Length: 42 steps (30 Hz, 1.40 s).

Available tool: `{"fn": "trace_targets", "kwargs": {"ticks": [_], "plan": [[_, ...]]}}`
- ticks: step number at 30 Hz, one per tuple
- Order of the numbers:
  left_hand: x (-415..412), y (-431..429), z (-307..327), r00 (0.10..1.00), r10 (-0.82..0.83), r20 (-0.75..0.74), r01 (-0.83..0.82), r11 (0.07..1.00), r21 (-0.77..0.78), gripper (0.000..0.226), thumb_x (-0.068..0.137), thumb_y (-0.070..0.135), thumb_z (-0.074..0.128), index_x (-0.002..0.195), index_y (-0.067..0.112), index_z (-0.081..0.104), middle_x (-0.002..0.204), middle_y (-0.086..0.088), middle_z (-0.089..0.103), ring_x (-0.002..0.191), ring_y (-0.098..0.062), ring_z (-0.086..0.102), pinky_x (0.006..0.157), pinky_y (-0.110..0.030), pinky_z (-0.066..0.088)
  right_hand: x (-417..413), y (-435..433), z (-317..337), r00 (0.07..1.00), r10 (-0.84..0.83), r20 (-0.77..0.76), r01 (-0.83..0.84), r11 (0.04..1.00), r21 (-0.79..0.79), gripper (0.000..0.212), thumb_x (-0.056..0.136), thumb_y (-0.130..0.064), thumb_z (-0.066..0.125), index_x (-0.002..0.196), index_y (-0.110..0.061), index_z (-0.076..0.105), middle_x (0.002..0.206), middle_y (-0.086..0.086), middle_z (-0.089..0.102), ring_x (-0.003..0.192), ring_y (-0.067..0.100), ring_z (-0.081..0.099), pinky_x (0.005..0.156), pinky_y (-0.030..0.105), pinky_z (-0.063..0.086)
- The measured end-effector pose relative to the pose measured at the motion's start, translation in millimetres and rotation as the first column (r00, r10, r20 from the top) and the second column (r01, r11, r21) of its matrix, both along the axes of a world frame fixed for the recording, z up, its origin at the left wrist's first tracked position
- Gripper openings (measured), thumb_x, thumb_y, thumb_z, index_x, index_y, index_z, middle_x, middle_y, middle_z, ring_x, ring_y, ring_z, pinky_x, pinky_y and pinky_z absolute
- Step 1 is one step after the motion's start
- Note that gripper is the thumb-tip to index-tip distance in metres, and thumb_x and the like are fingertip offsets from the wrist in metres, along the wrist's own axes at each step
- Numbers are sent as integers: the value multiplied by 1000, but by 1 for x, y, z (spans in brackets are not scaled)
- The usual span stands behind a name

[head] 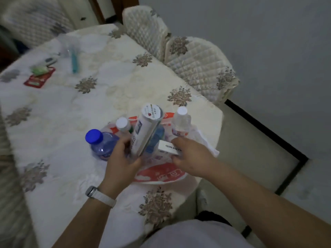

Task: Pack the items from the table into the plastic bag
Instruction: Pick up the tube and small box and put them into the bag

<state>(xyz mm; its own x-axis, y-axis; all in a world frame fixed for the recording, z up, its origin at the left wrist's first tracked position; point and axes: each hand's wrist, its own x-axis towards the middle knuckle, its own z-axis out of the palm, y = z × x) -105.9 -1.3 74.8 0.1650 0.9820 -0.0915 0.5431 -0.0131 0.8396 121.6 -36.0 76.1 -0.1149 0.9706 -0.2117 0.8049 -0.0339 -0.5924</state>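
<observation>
A red and white plastic bag (159, 173) lies open at the table's near right corner. My left hand (123, 154) grips a tall white tube (146, 129) that stands tilted in the bag. My right hand (191, 156) holds a small white box (168, 148) over the bag. A blue-capped water bottle (100, 142) stands at the bag's left side. Behind the tube stand a small white-capped bottle (123, 125) and a clear white-capped bottle (180, 123). Something blue (156, 138) sits between the tube and the box.
Far left on the floral tablecloth (71, 113) lie a red packet (40, 78), a green item (39, 69), a small white device (51, 60) and a teal stick (74, 59). Two quilted chairs (198, 67) stand behind the table. Floor lies to the right.
</observation>
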Motion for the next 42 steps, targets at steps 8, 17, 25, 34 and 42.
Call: {"fn": "trace_targets", "kwargs": {"ticks": [8, 17, 25, 34, 42], "plan": [[8, -14, -13, 928, 73, -366, -72, 997, 16, 51, 79, 14, 74, 112, 42, 47, 101, 31, 51, 88, 3, 55, 70, -11, 42, 21, 44, -28, 940, 337, -53, -340, 936, -92, 43, 86, -33, 58, 128, -26, 52, 119, 0, 64, 105, 24, 61, 83, 39, 53], [5, -20, -40, 799, 1, -601, 75, 992, 102, 43, 73, 7, 70, 111, 22, 57, 104, 3, 63, 90, -21, 59, 72, -33, 50, 37, 49, -32, 920, 387, -69, -392, 916, -91, 47, 82, -31, 63, 128, -31, 54, 120, -3, 65, 104, 20, 64, 80, 41, 55], [-7, -20, -59, 786, -14, -617, 79, 994, 78, 52, 70, 8, 69, 120, 18, 57, 110, -3, 64, 95, -26, 61, 75, -35, 52, 57, 28, -30, 965, 245, 94, -242, 969, -44, 37, 89, -35, 56, 123, -20, 55, 117, 2, 63, 104, 23, 59, 78, 34, 47], [-24, -15, -70, 862, -108, -496, 185, 977, 110, 64, 64, 27, 65, 125, 11, 59, 111, -10, 66, 95, -32, 63, 80, -40, 54, 35, -10, -7, 971, 74, 228, -85, 996, 39, 44, 94, -39, 52, 134, -23, 50, 135, -8, 53, 120, 14, 51, 88, 31, 44], [-35, -19, -67, 907, -146, -395, 247, 944, 220, 64, 72, 30, 75, 131, 18, 54, 123, -2, 60, 110, -22, 57, 92, -37, 50, 6, -35, 14, 952, -67, 299, -29, 951, 306, 36, 86, -30, 67, 119, -16, 64, 122, -2, 64, 110, 18, 59, 83, 29, 48]]}}
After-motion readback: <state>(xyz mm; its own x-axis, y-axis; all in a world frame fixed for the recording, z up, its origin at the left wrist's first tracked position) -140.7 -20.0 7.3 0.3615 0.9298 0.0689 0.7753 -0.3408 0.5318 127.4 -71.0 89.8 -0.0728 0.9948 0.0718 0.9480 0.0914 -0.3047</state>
